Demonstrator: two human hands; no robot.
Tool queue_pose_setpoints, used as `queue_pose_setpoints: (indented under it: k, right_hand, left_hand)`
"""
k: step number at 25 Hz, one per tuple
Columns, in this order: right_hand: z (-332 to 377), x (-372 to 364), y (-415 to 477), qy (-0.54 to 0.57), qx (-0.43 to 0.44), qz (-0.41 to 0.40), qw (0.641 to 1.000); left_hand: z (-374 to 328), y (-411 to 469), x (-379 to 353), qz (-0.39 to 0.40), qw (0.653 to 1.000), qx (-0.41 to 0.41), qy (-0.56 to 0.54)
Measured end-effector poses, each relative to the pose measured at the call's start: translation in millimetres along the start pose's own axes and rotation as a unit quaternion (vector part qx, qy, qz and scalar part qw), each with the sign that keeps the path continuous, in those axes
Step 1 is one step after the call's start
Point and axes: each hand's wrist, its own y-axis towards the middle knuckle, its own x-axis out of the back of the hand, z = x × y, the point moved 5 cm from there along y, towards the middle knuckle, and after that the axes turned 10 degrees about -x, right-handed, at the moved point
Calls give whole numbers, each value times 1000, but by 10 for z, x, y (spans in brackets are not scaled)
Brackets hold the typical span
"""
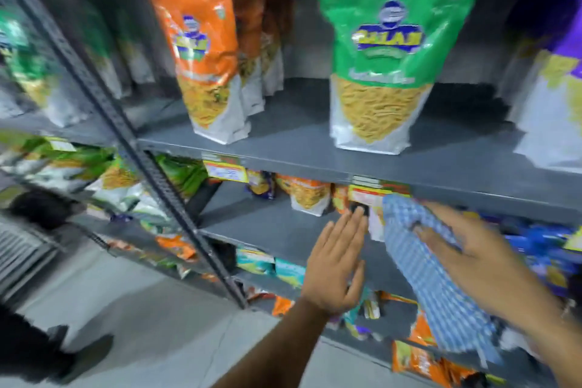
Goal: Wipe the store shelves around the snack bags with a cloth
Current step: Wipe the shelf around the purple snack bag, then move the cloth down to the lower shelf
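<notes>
A blue-and-white checked cloth [434, 268] hangs from my right hand [472, 255], which grips its top just below the front lip of the upper grey shelf [299, 138]. My left hand [338, 264] is flat with fingers apart, empty, in front of the middle shelf [277, 227]. An orange snack bag [204, 53] and a green snack bag [384, 50] stand upright on the upper shelf. Smaller orange bags [310, 195] stand at the back of the middle shelf. The picture is blurred by motion.
A dark slotted metal upright [126, 132] runs diagonally at the left. Yellow price tags [225, 168] hang on the shelf lip. A purple bag [557, 98] stands at the right edge. More snack bags fill lower shelves [419, 359]. Grey floor [126, 324] lies at lower left.
</notes>
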Motion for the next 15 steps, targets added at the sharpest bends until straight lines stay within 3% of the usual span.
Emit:
queue_pose_setpoints:
  k: [3,5,8,10,12,15]
  right_hand:
    - [-108,-1230,230,62,-71,68,993]
    - [-312,-2068,458,101,-172,70,977]
    - [-503,-3095,779,230,-367,79,898]
    - [-418,-3465,1051,271,-407,61,870]
    - [-256,-3682,1437,249,-376,11,892]
    - [-7,-3893,2022,38,-278,-107,954]
  left_hand:
    - [1055,-726,124,8,994,105,12]
    - [1775,-1060,210,26,985,169,9]
    - [2639,-1395,237,72,968,240,-8]
    - [3034,-1491,256,116,960,252,-31]
    - [3393,-1584,278,157,950,266,-42]
    - [3895,-1635,242,204,933,294,-44]
